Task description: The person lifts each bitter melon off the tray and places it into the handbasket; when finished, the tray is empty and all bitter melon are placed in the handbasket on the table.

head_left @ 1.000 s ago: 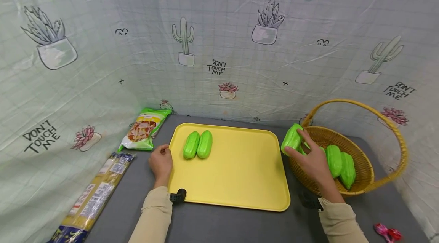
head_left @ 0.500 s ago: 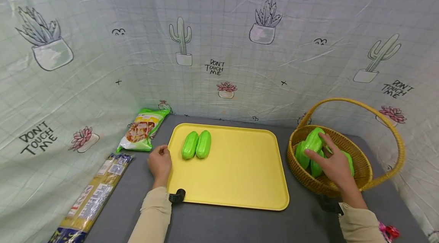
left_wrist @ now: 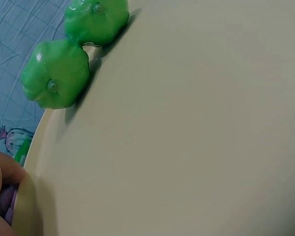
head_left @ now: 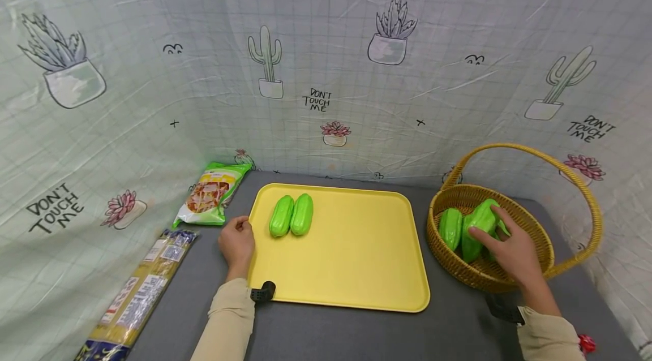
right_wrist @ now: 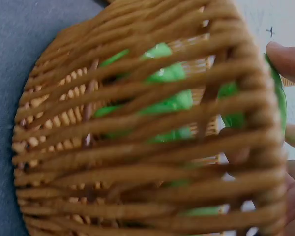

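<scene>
My right hand [head_left: 517, 250] is over the wicker basket [head_left: 443, 267], thumb and fingers around a ribbed green gourd [head_left: 479, 225]. In the right wrist view, fingertips [right_wrist: 290, 61] touch the edge of that gourd [right_wrist: 277, 91]; the basket's weave [right_wrist: 152, 162] hides most of the rest. Another green gourd [head_left: 450, 228] lies beside it at the basket's left; more green shows behind my fingers. My left hand [head_left: 238, 245] is curled at the left rim of the yellow tray [head_left: 356, 253]. A finger [left_wrist: 12, 172] touches that rim; its hold is unclear. Two gourds [head_left: 291, 215] lie side by side on the tray.
A green-and-white food packet [head_left: 211, 194] lies beyond my left hand. Nearer me at the left is a long yellow packet [head_left: 137, 299]. The basket's tall handle [head_left: 586, 197] arches over its right side. A small red item [head_left: 587, 344] lies by my right sleeve.
My right hand has carried a gourd from the basket's left edge rightward, then lower into the basket. The left hand, the tray and its two gourds have stayed in place.
</scene>
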Action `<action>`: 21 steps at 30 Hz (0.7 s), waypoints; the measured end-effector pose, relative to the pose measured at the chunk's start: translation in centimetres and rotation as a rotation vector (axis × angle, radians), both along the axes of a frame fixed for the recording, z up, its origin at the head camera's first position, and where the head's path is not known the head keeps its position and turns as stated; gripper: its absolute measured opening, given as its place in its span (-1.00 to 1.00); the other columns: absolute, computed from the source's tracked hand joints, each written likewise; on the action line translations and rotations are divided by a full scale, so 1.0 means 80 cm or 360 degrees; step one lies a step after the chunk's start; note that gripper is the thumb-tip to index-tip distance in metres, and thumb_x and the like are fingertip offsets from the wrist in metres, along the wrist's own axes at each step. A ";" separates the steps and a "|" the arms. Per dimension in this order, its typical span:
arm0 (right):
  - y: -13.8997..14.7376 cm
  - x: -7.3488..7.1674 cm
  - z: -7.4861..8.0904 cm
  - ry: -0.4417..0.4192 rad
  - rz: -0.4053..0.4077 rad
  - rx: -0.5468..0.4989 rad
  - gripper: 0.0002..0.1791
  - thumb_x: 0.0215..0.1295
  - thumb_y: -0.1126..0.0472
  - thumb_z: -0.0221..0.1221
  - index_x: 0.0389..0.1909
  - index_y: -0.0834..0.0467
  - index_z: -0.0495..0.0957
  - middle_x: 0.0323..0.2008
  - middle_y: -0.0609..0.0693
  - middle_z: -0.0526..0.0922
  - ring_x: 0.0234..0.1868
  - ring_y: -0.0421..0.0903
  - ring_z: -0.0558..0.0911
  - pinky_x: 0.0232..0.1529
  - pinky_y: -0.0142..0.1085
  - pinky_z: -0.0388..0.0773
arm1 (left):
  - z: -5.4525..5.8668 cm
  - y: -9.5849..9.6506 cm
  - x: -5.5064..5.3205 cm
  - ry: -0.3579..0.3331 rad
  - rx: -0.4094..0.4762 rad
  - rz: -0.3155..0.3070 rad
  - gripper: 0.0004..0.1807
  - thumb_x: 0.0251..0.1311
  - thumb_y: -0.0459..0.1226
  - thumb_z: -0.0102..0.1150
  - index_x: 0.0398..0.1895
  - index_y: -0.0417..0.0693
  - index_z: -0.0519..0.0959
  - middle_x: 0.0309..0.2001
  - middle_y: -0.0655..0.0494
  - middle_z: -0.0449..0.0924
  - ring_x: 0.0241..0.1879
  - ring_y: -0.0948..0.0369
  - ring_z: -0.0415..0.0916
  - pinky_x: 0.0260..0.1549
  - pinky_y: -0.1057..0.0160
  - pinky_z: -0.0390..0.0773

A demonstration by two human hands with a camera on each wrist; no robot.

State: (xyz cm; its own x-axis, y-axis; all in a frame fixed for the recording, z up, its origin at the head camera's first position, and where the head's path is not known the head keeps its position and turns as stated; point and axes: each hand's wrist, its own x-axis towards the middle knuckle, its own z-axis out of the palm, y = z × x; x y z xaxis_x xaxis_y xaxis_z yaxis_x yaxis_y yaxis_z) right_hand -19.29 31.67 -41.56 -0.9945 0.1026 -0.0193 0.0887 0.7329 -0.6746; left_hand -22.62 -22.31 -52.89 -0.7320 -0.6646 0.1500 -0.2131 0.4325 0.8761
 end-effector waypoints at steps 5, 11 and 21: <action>0.010 0.002 -0.002 -0.0055 -0.0002 0.0023 0.02 0.43 -0.24 0.16 0.67 0.06 -0.16 0.52 0.60 -0.08 0.36 0.61 0.26 0.13 0.37 0.46 | -0.001 -0.001 0.000 0.0006 0.0003 0.0003 -0.73 0.43 -0.34 0.04 -0.07 -0.28 0.72 -0.13 -0.29 0.74 -0.14 -0.18 0.67 -0.09 -0.14 0.59; 0.018 0.002 -0.005 -0.0098 0.0008 -0.0010 0.01 0.44 -0.23 0.15 0.67 0.03 -0.19 0.54 0.57 -0.15 0.39 0.61 0.23 0.18 0.42 0.36 | -0.002 -0.001 0.001 0.0006 0.0004 0.0000 -0.73 0.44 -0.34 0.03 -0.07 -0.29 0.71 -0.13 -0.29 0.73 -0.14 -0.17 0.66 -0.09 -0.14 0.60; 0.026 0.002 -0.009 -0.0097 0.0049 -0.0025 0.00 0.44 -0.20 0.16 0.67 -0.01 -0.19 0.56 0.54 -0.18 0.39 0.61 0.23 0.20 0.44 0.34 | 0.001 0.001 0.001 -0.0003 -0.0003 -0.0007 -0.73 0.44 -0.33 0.03 -0.06 -0.28 0.71 -0.13 -0.29 0.73 -0.14 -0.18 0.66 -0.10 -0.14 0.60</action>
State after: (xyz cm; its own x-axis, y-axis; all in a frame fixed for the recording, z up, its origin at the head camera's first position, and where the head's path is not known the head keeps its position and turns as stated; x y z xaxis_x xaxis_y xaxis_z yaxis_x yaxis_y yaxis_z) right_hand -19.14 33.75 -42.26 -0.9941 0.0715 -0.0815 0.1079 0.7253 -0.6799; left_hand -22.52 -22.23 -52.80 -0.7352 -0.6611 0.1498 -0.2128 0.4348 0.8750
